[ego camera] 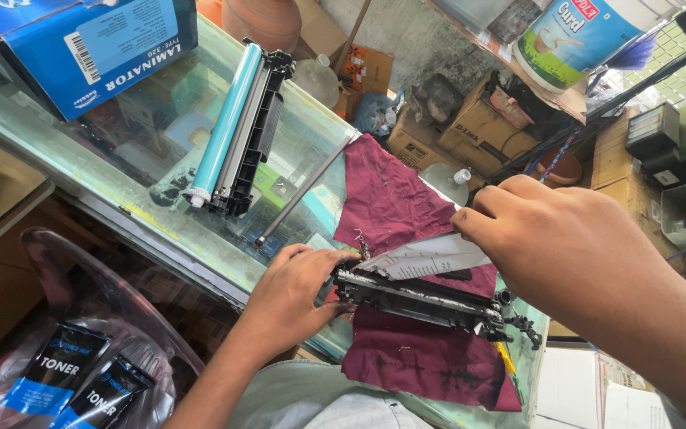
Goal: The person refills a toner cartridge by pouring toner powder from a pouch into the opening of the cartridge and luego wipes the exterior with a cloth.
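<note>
Down at the counter, my left hand (291, 294) was clamped on the near end of a long black toner cartridge part (430, 302), dusty grey along its top. My right hand (549, 238) pinched a folded sheet of white paper (430, 256) against the part's upper edge. The part lay on a crumpled maroon cloth (395, 199) spread over the glass counter (121, 159). Further out, a thin metal rod (303, 191) lay loose on the glass, beside a second cartridge half with a turquoise drum (232, 127). A blue box (81, 48) sat at the far corner, and black toner pouches (81, 381) lay lower left.
</note>
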